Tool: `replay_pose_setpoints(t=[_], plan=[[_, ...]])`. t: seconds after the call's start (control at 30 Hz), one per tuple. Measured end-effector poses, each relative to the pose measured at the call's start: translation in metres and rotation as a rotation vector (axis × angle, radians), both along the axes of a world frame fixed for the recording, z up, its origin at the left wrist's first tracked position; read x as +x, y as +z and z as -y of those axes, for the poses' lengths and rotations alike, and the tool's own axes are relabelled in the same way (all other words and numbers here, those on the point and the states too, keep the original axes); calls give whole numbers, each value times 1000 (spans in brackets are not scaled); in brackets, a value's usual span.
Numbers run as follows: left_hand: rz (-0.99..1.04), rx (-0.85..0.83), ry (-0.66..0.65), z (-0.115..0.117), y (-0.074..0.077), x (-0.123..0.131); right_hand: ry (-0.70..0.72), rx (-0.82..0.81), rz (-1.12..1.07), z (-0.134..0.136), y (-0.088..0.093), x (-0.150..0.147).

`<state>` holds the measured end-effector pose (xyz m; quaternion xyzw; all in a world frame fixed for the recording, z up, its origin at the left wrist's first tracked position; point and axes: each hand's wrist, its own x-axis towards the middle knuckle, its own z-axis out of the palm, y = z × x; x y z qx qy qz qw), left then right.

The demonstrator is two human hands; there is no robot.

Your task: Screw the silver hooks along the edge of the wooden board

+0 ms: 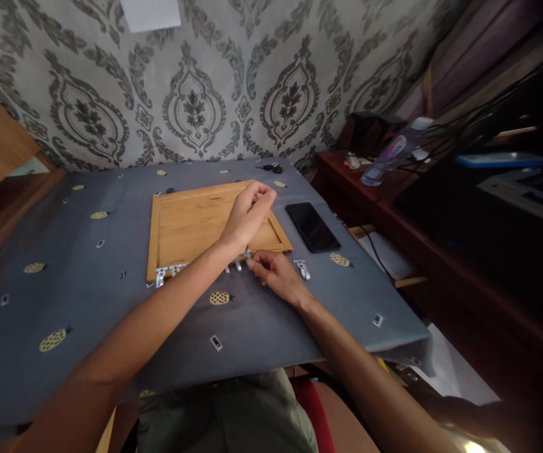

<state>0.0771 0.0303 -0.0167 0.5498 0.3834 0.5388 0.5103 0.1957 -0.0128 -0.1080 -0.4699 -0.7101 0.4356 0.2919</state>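
Observation:
A framed wooden panel (190,220) lies flat on the cloth-covered table. Along its near edge sit several small silver metal hooks (160,277), some partly hidden by my left forearm. Above the panel's right part, my left hand (250,214) is closed; a thin dark shaft, apparently a screwdriver's, shows below it, pointing down at the near edge. The handle is hidden in the fingers. Low at that edge my right hand (275,274) is closed in a pinch at one of the metal hooks. To its right, a loose pair of silver hooks (302,269) rests on the cloth.
Right of the panel lies a black phone (313,226). Black keys or a similar small item (271,168) are near the wall. A red-brown side table (351,182) carries a clear bottle (396,151) and cables. The grey tablecloth (111,327) hangs over the front edge.

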Motion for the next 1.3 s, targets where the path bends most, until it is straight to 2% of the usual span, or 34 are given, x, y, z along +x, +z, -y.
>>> replay_pose_setpoints(t=[0.13, 0.23, 0.37, 0.7, 1.03, 1.3], plan=[[110, 32, 20, -1, -6, 5, 4, 6, 4, 0, 0, 0], [86, 91, -12, -2, -8, 4, 4, 1, 0, 1, 0, 0], [81, 85, -57, -5, -8, 0, 10, -19, -13, 1, 0, 0], [114, 27, -278, -14, -5, -4, 9, -15, -13, 2, 3, 0], [29, 45, -465, -14, -3, -6, 15, -25, -36, 3, 5, 0], [45, 39, -644, -19, -3, -12, 4, -9, -12, 3, 6, 0]])
